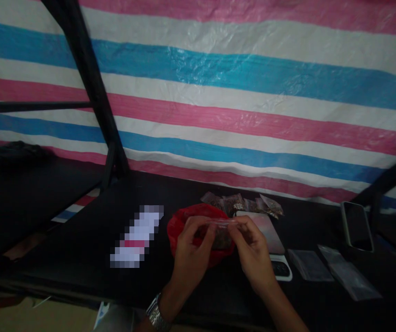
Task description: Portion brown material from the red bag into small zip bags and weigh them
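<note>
contents of a dark, dim kind showed in the lower part of a small clear bag [221, 235], which was held up by its top edge between two hands. the left hand [194, 242] had its grip closed on the left end of that edge, and the right hand [253, 244] had its grip closed on the right end. a metal watch [156, 316] circled the left wrist. the small clear bag was over the open mouth of a red bag [177, 226]; whether the two touched could not be told, and most of the inside of the red bag was hidden behind the hands. beyond it, filled packets [232, 202] lay in an overlapping row, brownish, grainy matter visible through their clear walls. just beside the right hand sat a scale [265, 230] with a silvery plate and a dark display. farther right, flat clear bags [310, 265] lay on the dark surface [83, 258], near a longer clear bag [350, 274]. a phone [357, 226] stood tilted behind them. a pale item [137, 237], blurred into blocks, lay left of the red bag. a striped sheet [236, 106] hung behind everything.
</note>
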Demonstrator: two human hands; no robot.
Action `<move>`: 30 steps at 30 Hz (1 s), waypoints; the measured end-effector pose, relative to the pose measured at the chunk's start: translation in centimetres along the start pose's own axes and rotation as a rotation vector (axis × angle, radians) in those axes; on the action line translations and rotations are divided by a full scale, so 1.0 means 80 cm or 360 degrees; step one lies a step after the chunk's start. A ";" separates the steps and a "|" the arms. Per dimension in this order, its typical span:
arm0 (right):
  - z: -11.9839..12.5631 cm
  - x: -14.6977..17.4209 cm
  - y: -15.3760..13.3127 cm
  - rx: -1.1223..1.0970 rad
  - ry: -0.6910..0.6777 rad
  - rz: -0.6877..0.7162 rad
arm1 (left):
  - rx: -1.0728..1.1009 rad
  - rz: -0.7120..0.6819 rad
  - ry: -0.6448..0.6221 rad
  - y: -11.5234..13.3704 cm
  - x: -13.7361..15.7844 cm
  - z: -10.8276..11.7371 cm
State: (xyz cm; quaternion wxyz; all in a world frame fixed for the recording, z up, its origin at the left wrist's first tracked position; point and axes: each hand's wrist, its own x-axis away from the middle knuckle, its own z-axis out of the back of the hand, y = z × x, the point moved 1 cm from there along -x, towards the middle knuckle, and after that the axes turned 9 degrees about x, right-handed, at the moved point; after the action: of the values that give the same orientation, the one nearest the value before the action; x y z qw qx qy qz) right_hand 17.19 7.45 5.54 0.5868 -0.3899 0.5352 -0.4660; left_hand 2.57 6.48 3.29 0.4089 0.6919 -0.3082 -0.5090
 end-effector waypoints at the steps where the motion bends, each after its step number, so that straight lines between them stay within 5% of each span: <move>1: 0.001 0.000 -0.001 0.0004 0.0005 0.0002 | 0.0003 -0.0035 -0.0004 0.002 0.000 0.000; 21: -0.003 0.009 -0.008 0.0153 -0.0114 0.0101 | 0.0030 -0.0118 -0.0211 0.012 -0.002 0.003; 27: -0.006 0.014 -0.016 0.0195 -0.0051 0.0175 | 0.0016 -0.0217 -0.0223 0.014 0.002 0.002; 30: 0.016 0.001 -0.017 0.0139 0.0151 0.0049 | -0.0082 -0.0212 -0.0168 0.013 0.005 0.004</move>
State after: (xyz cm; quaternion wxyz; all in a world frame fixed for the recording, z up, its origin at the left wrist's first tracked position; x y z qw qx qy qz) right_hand 18.28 6.94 6.94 0.5843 -0.3331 0.5475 -0.4979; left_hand 2.38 5.60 3.97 0.3749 0.6723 -0.2694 -0.5786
